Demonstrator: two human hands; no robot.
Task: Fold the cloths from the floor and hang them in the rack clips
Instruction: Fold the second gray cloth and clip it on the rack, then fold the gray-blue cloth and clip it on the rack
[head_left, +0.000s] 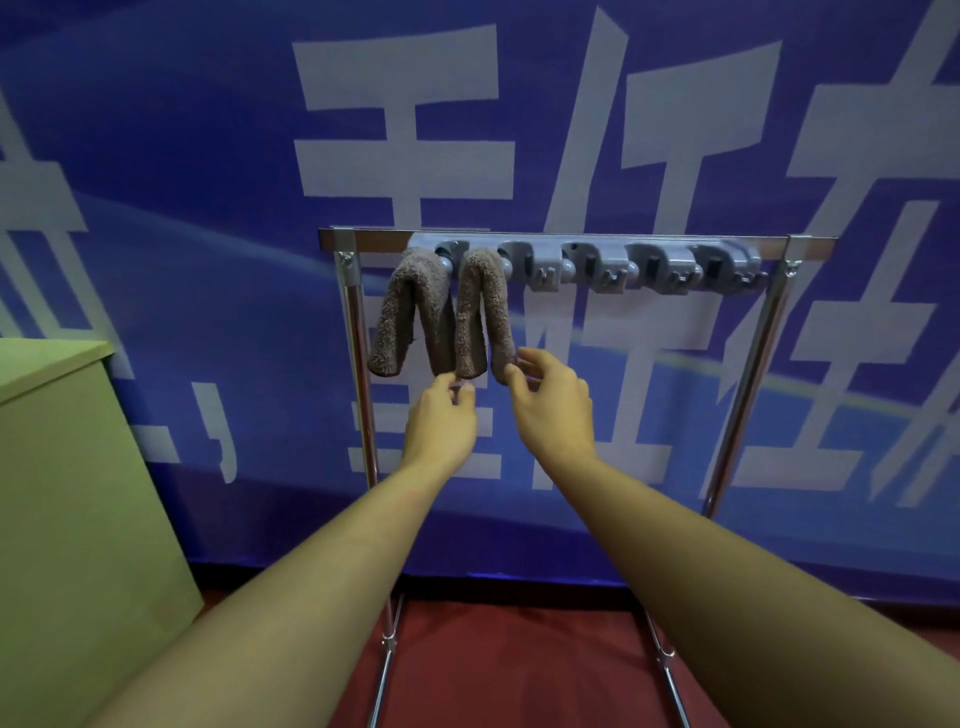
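A metal rack (753, 374) stands in front of a blue banner, with a grey strip of clips (597, 262) along its top bar. Two folded brown-grey cloths hang from the two leftmost clips: the first cloth (410, 306) at the left, the second cloth (483, 312) beside it. My left hand (441, 421) pinches the bottom edge of the second cloth's left half. My right hand (550, 400) pinches the bottom of its right half. The other clips to the right hold nothing.
A light green cabinet (67, 493) stands at the left, close to the rack's left post. The blue banner (519, 130) with large white characters covers the wall behind. Red carpet (519, 665) lies between the rack's feet.
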